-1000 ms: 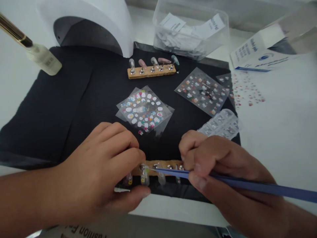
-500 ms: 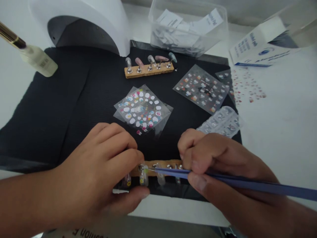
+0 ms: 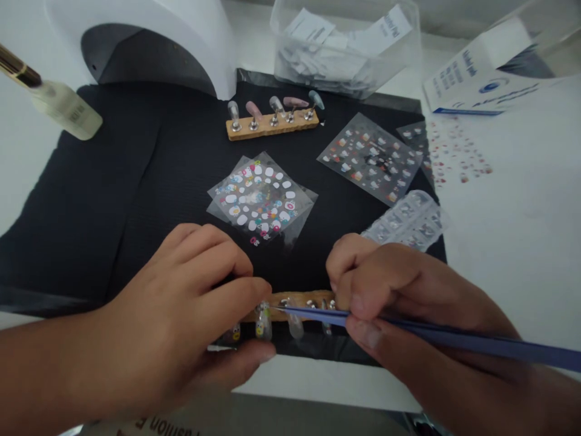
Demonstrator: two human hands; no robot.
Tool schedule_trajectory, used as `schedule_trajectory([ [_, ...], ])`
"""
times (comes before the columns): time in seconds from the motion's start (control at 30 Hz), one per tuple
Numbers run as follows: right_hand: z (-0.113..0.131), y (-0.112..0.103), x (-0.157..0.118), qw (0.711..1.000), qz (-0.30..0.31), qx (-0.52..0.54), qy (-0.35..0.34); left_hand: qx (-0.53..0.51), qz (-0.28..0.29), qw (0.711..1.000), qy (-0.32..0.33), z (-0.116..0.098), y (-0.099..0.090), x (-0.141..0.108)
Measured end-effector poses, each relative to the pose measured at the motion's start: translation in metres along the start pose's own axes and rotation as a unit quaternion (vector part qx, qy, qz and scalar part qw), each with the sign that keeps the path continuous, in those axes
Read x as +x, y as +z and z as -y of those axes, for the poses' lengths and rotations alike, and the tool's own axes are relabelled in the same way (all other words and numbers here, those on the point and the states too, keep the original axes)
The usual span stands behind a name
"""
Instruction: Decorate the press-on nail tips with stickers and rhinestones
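Near the mat's front edge lies a wooden nail stand (image 3: 303, 298) carrying several clear false nails, some partly hidden by my fingers. My left hand (image 3: 195, 297) is closed round the stand's left end. Its index finger presses at the top of a false nail (image 3: 263, 330) bearing a small yellow figure, and the thumb lies below. From the other side my right hand (image 3: 399, 290) pinches blue tweezers (image 3: 436, 336). The tweezers' tips point left, at or very close to the upper part of that nail; whether they grip anything is too small to tell.
Beyond my hands are sticker sheets (image 3: 263, 197), another sticker sheet (image 3: 372, 158) and a clear rhinestone case (image 3: 408, 221). Farther back stand a second nail stand (image 3: 272, 127), a white nail lamp (image 3: 190, 36), a polish bottle (image 3: 66, 109), a plastic tub (image 3: 345, 82) and an alcohol-pad box (image 3: 481, 79).
My left index finger has slid slightly right over the top of the nail. The right hand and tweezers stay nearly still, while the whole view has shifted a little.
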State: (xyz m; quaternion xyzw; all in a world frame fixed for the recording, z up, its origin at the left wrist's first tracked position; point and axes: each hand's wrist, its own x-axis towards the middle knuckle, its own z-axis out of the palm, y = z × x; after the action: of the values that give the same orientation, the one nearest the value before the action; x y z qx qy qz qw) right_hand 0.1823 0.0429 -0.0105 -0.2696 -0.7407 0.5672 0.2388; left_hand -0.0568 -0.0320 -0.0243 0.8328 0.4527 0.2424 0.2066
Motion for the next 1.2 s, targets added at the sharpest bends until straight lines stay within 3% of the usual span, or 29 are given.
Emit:
schedule_trajectory([
  [0.77, 0.0025, 0.0044, 0.0032, 0.999, -0.013, -0.001, -0.042, -0.014, -0.002, 1.0, -0.005, -0.0027, 0.0004, -0.0001],
  [0.97, -0.0003, 0.0014, 0.0051, 0.996, 0.001, -0.028, -0.089, 0.003, 0.026, 1.0, 0.013, 0.0001, -0.0026, -0.0003],
  [1.2, 0.0042, -0.0006, 0.0078, 0.988, 0.008, -0.07, -0.135, 0.0, 0.013, 1.0, 0.005, -0.0001, 0.0001, 0.0015],
])
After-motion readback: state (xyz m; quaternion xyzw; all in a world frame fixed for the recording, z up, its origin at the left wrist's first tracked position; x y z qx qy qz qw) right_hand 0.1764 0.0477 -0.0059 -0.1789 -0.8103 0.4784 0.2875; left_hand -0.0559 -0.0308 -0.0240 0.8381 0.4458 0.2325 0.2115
